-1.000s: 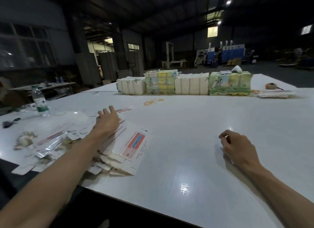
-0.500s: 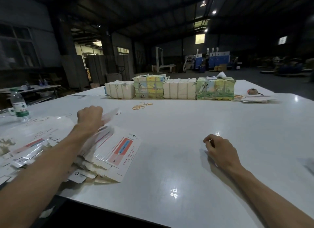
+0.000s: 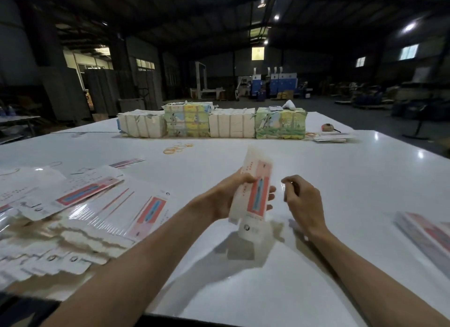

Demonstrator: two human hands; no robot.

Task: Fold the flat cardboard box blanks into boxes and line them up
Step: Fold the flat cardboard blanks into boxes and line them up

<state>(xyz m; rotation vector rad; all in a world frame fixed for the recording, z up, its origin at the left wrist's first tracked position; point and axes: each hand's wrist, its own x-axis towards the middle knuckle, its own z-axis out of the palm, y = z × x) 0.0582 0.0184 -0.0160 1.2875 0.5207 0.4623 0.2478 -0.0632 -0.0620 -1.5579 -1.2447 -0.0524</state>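
Observation:
My left hand (image 3: 229, 197) grips a flat white box blank (image 3: 255, 190) with a red and blue stripe, holding it upright above the middle of the white table (image 3: 341, 180). Its fingers wrap behind the blank and show at the right edge. My right hand (image 3: 302, 197) hovers just right of the blank with fingers curled, a small gap apart from it, holding nothing. A spread pile of flat blanks (image 3: 97, 210) lies on the table at the left. A row of folded boxes (image 3: 428, 236) lies at the right edge.
Four wrapped bundles (image 3: 211, 123) stand in a row at the far side of the table. Loose rubber bands (image 3: 177, 148) lie in front of them. A small stack of papers (image 3: 333, 137) and a round object (image 3: 327, 127) sit at the far right.
My left hand took one blank from the left pile and brought it to the centre. My right hand lifted off the table and moved toward the blank.

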